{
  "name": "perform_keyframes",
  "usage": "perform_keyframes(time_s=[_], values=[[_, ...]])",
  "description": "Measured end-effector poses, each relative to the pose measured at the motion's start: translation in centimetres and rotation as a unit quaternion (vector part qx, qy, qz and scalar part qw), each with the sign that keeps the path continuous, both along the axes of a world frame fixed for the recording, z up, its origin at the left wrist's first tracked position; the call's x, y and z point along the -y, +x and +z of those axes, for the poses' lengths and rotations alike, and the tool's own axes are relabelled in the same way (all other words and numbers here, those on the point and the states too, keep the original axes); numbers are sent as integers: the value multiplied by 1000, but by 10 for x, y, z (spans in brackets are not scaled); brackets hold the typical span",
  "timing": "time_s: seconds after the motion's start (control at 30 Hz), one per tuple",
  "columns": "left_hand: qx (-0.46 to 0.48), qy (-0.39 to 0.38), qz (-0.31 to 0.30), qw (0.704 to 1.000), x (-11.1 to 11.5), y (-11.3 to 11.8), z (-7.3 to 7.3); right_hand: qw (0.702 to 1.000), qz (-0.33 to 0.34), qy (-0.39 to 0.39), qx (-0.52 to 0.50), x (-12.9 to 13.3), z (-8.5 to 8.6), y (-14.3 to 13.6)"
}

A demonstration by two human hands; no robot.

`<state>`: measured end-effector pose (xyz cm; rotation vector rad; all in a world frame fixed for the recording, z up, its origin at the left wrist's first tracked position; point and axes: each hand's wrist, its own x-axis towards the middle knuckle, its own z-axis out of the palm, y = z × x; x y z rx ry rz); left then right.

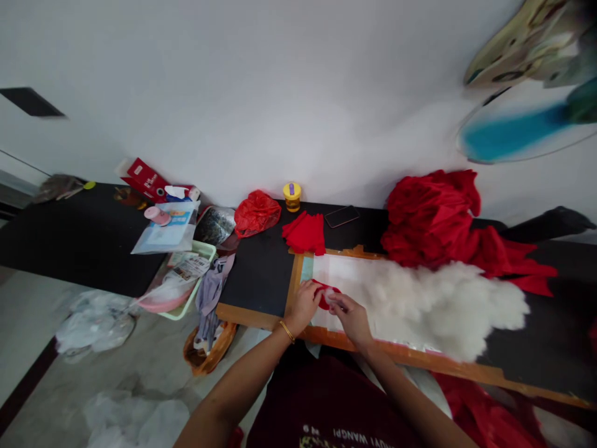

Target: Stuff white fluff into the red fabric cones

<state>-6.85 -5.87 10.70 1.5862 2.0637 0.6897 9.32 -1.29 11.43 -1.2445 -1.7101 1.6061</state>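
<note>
Between my hands is a small red fabric piece point(321, 300), low over the white sheet point(333, 267) on the table. My left hand point(304, 303) grips its left edge. My right hand point(347, 314) pinches a small tuft of white stuffing point(329, 295) at the opening of the red fabric. A large heap of fluffy white stuffing point(438, 298) spreads over the sheet to the right of my hands. Just behind the sheet lies a fanned stack of red fabric pieces point(305, 232).
Along the wall are a red plastic bag point(257, 213), a yellow-lidded jar point(291, 197), a phone point(342, 216) and a big red fabric pile point(431, 214). A blurred blue fan point(517, 132) is at upper right. A green basket point(208, 250) stands left, above floor bags.
</note>
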Motion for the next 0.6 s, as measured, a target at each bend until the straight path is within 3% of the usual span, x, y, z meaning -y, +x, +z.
perform_keyframes(time_s=[0.07, 0.13, 0.3, 0.47, 0.53, 0.6], values=[[20, 28, 12, 999, 0, 8, 12, 992, 22, 121, 25, 0, -1, -6], [50, 61, 20, 997, -2, 16, 24, 981, 33, 184, 48, 0, -1, -10], [63, 115, -1, 991, -6, 32, 58, 990, -39, 129, 43, -2, 10, -13], [108, 191, -35, 975, 4, 46, 95, 989, -89, 115, -9, -13, 39, -15], [184, 243, 56, 951, 5, 44, 106, 988, -113, 97, -43, -17, 56, -18], [310, 277, 205, 886, -2, 35, 116, 984, -132, 79, -86, -19, 73, -24]])
